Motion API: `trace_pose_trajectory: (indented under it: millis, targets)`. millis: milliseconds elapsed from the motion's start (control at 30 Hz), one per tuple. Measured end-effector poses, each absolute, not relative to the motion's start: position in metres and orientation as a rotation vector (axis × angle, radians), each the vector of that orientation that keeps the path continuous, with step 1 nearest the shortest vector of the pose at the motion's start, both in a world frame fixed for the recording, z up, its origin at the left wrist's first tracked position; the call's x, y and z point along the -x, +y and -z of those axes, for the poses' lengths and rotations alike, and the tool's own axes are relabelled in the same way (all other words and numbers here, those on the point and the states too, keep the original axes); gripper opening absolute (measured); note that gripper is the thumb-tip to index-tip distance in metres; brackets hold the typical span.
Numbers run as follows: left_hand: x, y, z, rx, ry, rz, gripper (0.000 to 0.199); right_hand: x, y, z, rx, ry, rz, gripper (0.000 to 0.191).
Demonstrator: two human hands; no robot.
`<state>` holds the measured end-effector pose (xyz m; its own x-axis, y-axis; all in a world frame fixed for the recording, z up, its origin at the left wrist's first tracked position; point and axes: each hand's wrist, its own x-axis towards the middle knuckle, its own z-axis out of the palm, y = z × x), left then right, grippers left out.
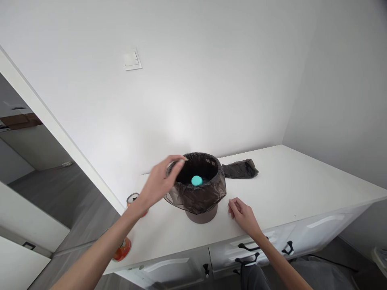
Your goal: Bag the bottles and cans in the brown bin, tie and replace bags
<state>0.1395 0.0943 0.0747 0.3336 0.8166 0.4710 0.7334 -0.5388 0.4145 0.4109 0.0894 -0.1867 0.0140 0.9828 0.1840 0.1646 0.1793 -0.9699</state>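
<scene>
A small brown trash bin (202, 217) stands on the white countertop, lined with a dark, see-through garbage bag (201, 199) folded over its rim. Inside it, a bottle's turquoise cap (196, 180) shows; the rest of the bottle is hidden in shadow. Over the bin's left rim is my left hand (165, 177), thumb and fingers apart, with nothing seen between them. My right hand (242, 213) rests beside the bin's right side, fingers loosely curled in, apparently with nothing in them. One orange can (133, 198) sits left of the bin, partly behind my left forearm.
Another orange can (123, 250) stands near the counter's left front corner, partly covered by my arm. A flattened dark plastic bag (241, 169) lies right of the bin. White cabinet doors with black handles (248, 247) are below. A light switch (132, 59) is on the wall.
</scene>
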Motion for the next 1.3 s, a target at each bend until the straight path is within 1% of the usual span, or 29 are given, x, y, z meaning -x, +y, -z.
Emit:
trace_pose_trajectory:
  millis: [67,100,133,167,233,267,333,400,467,533,633,700,733,767,867,933,1000,1067,1167,1233,1300]
  targets:
    - [-0.102,0.1,-0.067,-2.407,1.706,-1.075,0.046,-0.411,0.088,0.185,1.206,-1.394,-0.967,0.048]
    - [-0.082,0.104,-0.061,-2.392,1.845,-1.043,0.048,-0.411,0.088,0.185,1.212,-1.397,-0.965,0.048]
    - [-0.062,0.107,-0.053,-2.389,1.967,-0.923,0.049,-0.411,0.087,0.184,1.219,-1.399,-0.961,0.048]
    - [-0.044,0.109,-0.044,-2.382,2.085,-0.72,0.05,-0.411,0.087,0.184,1.227,-1.399,-0.956,0.048]
    - [-0.014,0.11,-0.024,-2.275,2.289,-0.201,0.057,-0.41,0.087,0.184,1.241,-1.398,-0.945,0.047]
    - [-0.003,0.109,-0.014,-2.204,2.343,-0.004,0.061,-0.41,0.087,0.185,1.248,-1.398,-0.938,0.046]
    - [0.011,0.104,0.003,-2.098,2.38,0.208,0.063,-0.41,0.087,0.187,1.255,-1.404,-0.926,0.046]
    - [0.017,0.099,0.013,-2.075,2.365,0.242,0.06,-0.411,0.088,0.189,1.255,-1.412,-0.918,0.046]
    - [0.017,0.095,0.01,-2.099,2.355,0.208,0.059,-0.411,0.088,0.19,1.252,-1.418,-0.915,0.046]
    - [0.012,0.092,-0.006,-2.183,2.389,-0.003,0.058,-0.411,0.088,0.19,1.253,-1.423,-0.916,0.046]
    - [-0.014,0.084,-0.052,-2.371,2.408,-0.659,0.066,-0.411,0.087,0.189,1.262,-1.423,-0.92,0.046]
    - [-0.045,0.076,-0.087,-2.493,2.248,-1.061,0.072,-0.412,0.087,0.191,1.266,-1.421,-0.92,0.045]
    - [-0.064,0.071,-0.101,-2.546,2.118,-1.182,0.073,-0.412,0.087,0.192,1.265,-1.42,-0.918,0.045]
    - [-0.084,0.068,-0.113,-2.584,1.986,-1.232,0.072,-0.413,0.087,0.193,1.262,-1.42,-0.917,0.045]
    - [-0.134,0.064,-0.126,-2.663,1.694,-1.087,0.063,-0.414,0.09,0.198,1.252,-1.418,-0.911,0.045]
    - [-0.154,0.069,-0.117,-2.675,1.618,-0.91,0.057,-0.415,0.091,0.2,1.25,-1.408,-0.907,0.045]
    - [-0.161,0.077,-0.102,-2.673,1.592,-0.762,0.057,-0.415,0.092,0.199,1.252,-1.397,-0.901,0.046]
    - [-0.157,0.083,-0.088,-2.662,1.582,-0.708,0.059,-0.414,0.091,0.196,1.251,-1.388,-0.898,0.047]
    - [-0.134,0.081,-0.075,-2.628,1.641,-0.783,0.055,-0.412,0.088,0.188,1.235,-1.383,-0.905,0.05]
    - [-0.109,0.071,-0.071,-2.59,1.756,-0.817,0.055,-0.411,0.086,0.183,1.228,-1.382,-0.914,0.052]
    - [-0.076,0.058,-0.066,-2.516,1.915,-0.777,0.057,-0.41,0.085,0.179,1.23,-1.386,-0.918,0.054]
